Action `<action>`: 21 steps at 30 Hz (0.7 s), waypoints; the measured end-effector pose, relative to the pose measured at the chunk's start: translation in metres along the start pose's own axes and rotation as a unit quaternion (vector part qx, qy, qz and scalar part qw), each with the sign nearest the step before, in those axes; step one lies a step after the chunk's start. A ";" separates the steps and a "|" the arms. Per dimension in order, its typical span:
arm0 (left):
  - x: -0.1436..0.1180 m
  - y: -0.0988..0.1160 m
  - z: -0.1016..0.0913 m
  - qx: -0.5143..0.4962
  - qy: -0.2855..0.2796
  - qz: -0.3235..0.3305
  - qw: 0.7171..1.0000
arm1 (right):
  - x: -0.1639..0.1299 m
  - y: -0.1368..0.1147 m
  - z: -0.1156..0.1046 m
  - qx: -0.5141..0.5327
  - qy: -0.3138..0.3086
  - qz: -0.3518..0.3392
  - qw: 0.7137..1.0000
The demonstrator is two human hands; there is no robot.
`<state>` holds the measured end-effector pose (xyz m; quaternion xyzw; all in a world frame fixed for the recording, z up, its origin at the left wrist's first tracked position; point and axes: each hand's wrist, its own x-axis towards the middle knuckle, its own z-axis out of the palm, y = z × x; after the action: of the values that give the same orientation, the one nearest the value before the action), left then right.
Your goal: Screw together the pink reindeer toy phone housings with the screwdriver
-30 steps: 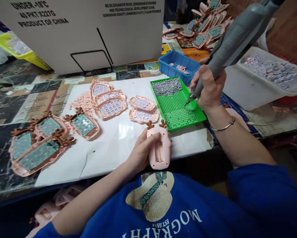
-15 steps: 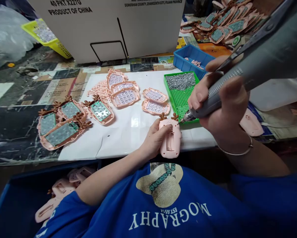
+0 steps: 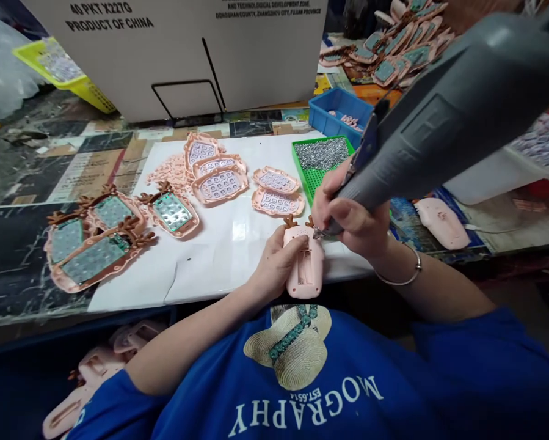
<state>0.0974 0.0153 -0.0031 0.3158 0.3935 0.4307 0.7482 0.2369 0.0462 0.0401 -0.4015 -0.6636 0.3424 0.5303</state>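
Observation:
My left hand [image 3: 278, 260] is closed round a pink toy phone [image 3: 311, 269] with brown antlers, its back face up and the long battery recess uncovered. The thumb presses on the back near the top. My right hand [image 3: 354, 223] grips a grey electric screwdriver [image 3: 421, 134], slanting down to the left. Its tip is at the upper right corner of the toy's back, by a screw hole; whether a screw sits there I cannot make out. Behind the hands is a green tray [image 3: 308, 183] of small metal screws.
Pink shells with keypads [image 3: 221, 183] and antlered halves with circuit boards [image 3: 100, 250] lie on the table. A blue bin [image 3: 331, 116] stands behind the tray, a pink phone [image 3: 441, 223] at right. Closed toys lie in a dark blue crate [image 3: 13, 373] at lower left.
My right hand has brought the screwdriver down and left, from beside the antler onto the toy's upper right corner. My left hand still holds the toy phone. The view has shifted slightly.

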 end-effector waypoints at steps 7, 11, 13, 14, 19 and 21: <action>-0.003 0.009 -0.007 -0.004 -0.004 -0.066 0.998 | 0.026 -0.026 -0.035 0.137 0.110 -0.083 0.981; -0.004 0.012 -0.015 -0.023 -0.029 -0.081 0.996 | 0.044 0.001 -0.075 0.004 0.214 -0.094 0.972; -0.003 0.012 -0.017 -0.032 -0.040 -0.090 0.995 | 0.050 0.025 -0.090 -0.047 0.236 -0.042 0.970; -0.003 0.013 -0.017 -0.037 -0.043 -0.094 0.994 | 0.051 0.036 -0.096 -0.068 0.248 -0.021 0.966; -0.001 0.014 -0.016 -0.058 -0.041 -0.103 0.992 | 0.052 0.062 -0.107 -0.138 0.255 0.021 0.957; 0.000 0.014 -0.015 -0.061 -0.043 -0.108 0.991 | 0.052 0.063 -0.107 -0.125 0.250 0.019 0.960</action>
<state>0.0784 0.0235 0.0011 0.2438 0.3659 0.3569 0.8242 0.3465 0.1239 0.0289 -0.5496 -0.5395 0.1556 0.6186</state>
